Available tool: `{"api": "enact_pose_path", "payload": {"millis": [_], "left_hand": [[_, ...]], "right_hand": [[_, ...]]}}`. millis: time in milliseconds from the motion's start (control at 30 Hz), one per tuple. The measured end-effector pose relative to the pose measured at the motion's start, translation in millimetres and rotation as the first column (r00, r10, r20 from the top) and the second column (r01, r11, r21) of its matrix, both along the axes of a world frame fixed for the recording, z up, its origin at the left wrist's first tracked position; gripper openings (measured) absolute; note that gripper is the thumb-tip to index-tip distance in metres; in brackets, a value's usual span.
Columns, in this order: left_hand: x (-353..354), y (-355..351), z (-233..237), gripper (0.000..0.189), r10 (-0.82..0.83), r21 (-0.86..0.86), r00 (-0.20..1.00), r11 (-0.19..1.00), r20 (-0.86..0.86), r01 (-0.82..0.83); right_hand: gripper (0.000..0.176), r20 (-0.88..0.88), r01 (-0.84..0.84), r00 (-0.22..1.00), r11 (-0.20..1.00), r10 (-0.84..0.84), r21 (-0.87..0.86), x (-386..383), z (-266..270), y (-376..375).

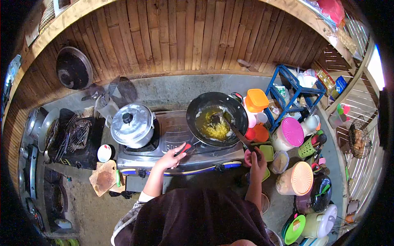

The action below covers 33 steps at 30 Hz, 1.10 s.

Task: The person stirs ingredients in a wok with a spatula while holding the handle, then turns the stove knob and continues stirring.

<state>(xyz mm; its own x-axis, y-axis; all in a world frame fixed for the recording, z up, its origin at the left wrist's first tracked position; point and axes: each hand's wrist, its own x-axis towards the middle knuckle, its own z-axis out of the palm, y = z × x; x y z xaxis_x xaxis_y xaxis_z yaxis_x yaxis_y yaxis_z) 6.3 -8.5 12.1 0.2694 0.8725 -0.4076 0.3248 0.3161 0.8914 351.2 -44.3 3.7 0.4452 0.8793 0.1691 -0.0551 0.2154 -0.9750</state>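
My left hand [170, 158] is closed on the red and black handle at the near left side of a black wok [198, 107]. The wok sits on the right side of a steel gas stove [174, 127]. Inside it, pale yellow shreds [217, 130] lie in bubbling yellow oil. A dark spatula [241, 138] slants down into the wok, its blade among the shreds. My right hand [257, 165] grips the spatula's far end, right of the stove.
A lidded silver pot [132, 125] stands on the left burner. Wooden cutting boards [103, 180] with a green-handled knife [118, 179] lie lower left. Close to the wok's right are an orange container [256, 101], a pink-lidded tub [290, 133] and a blue rack [287, 80].
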Motion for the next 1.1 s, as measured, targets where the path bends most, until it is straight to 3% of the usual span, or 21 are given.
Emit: {"api": "enact_pose_path", "payload": {"millis": [33,100,167,200,267,400,467,567,600,700,900,967,1100], "left_hand": [[0,0,0,0.053,0.0,-0.001,1.0,1.0,0.003,0.0],[0,0,-1,0.053,-0.003,0.015,1.0,1.0,-0.002,0.003],[1,0,-2,0.052,-0.005,0.033,1.0,0.999,-0.006,0.005],[0,0,-2,0.052,-0.011,0.036,1.0,0.999,-0.007,0.011],[0,0,-2,0.052,-0.01,0.042,1.0,0.999,-0.007,0.01],[-1,1,-4,0.052,-0.005,0.02,1.0,1.0,0.015,0.005],[0,1,-6,0.052,-0.007,0.028,1.0,1.0,0.008,0.006],[0,1,-4,0.052,-0.003,0.023,1.0,1.0,-0.019,0.003],[0,1,-4,0.053,-0.007,0.024,1.0,1.0,-0.013,0.007],[-2,3,-12,0.053,-0.01,0.039,1.0,0.999,0.011,0.009],[0,1,-8,0.053,-0.005,0.033,1.0,0.999,0.009,0.005],[0,1,-6,0.053,0.0,0.028,1.0,1.0,0.007,0.0],[0,0,-5,0.053,-0.002,0.018,1.0,1.0,0.025,0.001]], "right_hand": [[0.022,0.101,0.009,0.995,1.0,-0.009,-0.001,1,-10,6],[0.031,0.088,0.016,0.996,0.998,-0.021,0.059,7,-44,22],[0.032,0.545,-0.01,0.838,0.998,-0.023,0.057,22,-62,31],[0.032,0.547,-0.01,0.837,0.998,-0.024,0.06,17,-53,29],[0.031,0.215,-0.038,0.976,0.999,0.042,-0.022,-1,-27,23],[0.03,0.131,-0.065,0.989,0.997,0.06,0.033,5,-36,16],[0.029,0.077,0.025,0.997,0.996,-0.032,0.082,7,-38,10],[0.029,0.006,-0.015,1.0,0.999,0.015,0.039,-4,19,-15],[0.028,0.104,0.016,0.994,0.999,-0.02,0.036,0,23,-19],[0.027,0.174,0.143,0.975,0.99,-0.138,-0.016,16,18,-28],[0.022,0.135,0.145,0.979,0.988,-0.151,0.047,38,33,-47],[0.021,0.269,0.159,0.95,0.987,-0.156,0.01,42,45,-55],[0.02,0.266,0.167,0.95,0.986,-0.16,-0.003,43,61,-66]]}}
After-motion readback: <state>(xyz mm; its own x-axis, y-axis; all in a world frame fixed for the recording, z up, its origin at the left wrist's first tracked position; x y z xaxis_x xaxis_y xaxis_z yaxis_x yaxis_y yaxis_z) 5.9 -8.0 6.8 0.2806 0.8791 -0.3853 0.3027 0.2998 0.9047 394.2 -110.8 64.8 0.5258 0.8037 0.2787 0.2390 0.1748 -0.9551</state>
